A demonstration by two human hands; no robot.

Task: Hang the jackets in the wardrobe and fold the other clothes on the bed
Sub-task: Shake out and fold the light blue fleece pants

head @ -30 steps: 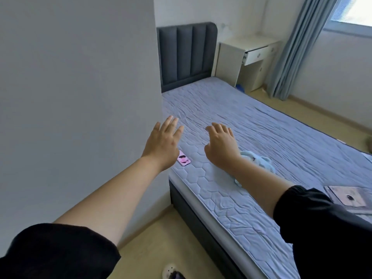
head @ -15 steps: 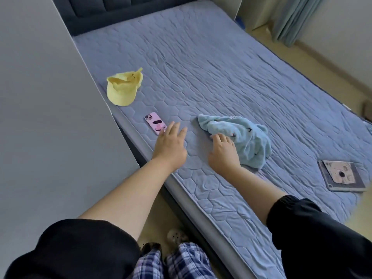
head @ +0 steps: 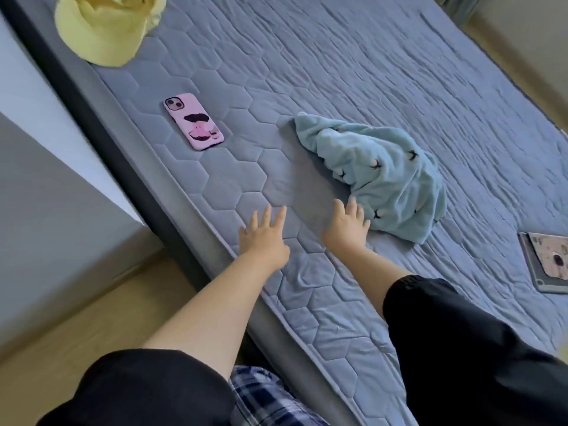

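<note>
A crumpled light blue garment point(head: 384, 176) with small dark marks lies on the grey-blue quilted bed point(head: 307, 72). My right hand point(head: 347, 226) reaches over the mattress with fingers spread, its fingertips at the garment's near left edge. My left hand point(head: 264, 238) hovers flat and open over bare mattress, a little left of the right one and holding nothing. A yellow hat point(head: 104, 26) lies at the bed's far left edge.
A pink-cased phone point(head: 193, 125) lies on the mattress to the left of the garment. A tablet point(head: 547, 262) in a pink case lies at the right edge of view. A grey panel point(head: 46, 210) stands left of the bed, with wooden floor point(head: 92, 318) below.
The view has tilted down and closer to the bed. Both hands have stayed open and stretched over the mattress, and the right hand remains at the blue garment's edge.
</note>
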